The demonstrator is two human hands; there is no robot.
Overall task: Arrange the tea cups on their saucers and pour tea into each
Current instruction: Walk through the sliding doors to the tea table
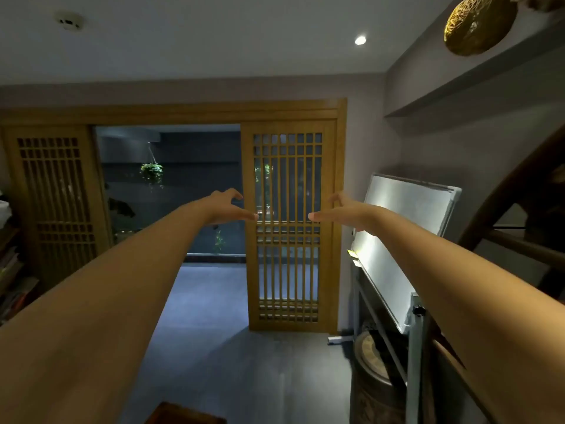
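Observation:
Both my arms stretch straight forward at chest height. My left hand (227,208) is held out with fingers spread and its thumb pointing right. My right hand (339,211) mirrors it, fingers apart, thumb pointing left. A gap separates the two thumbs. Neither hand holds anything. No tea cups, saucers or teapot are in view. The camera looks across the room rather than down at a table.
A wooden lattice sliding door (289,228) stands ahead, half open onto a dark courtyard with a hanging plant (152,172). A tilted whiteboard (403,240) on a stand is at the right. A wooden corner (183,414) shows at the bottom edge. Grey floor (244,362) lies between.

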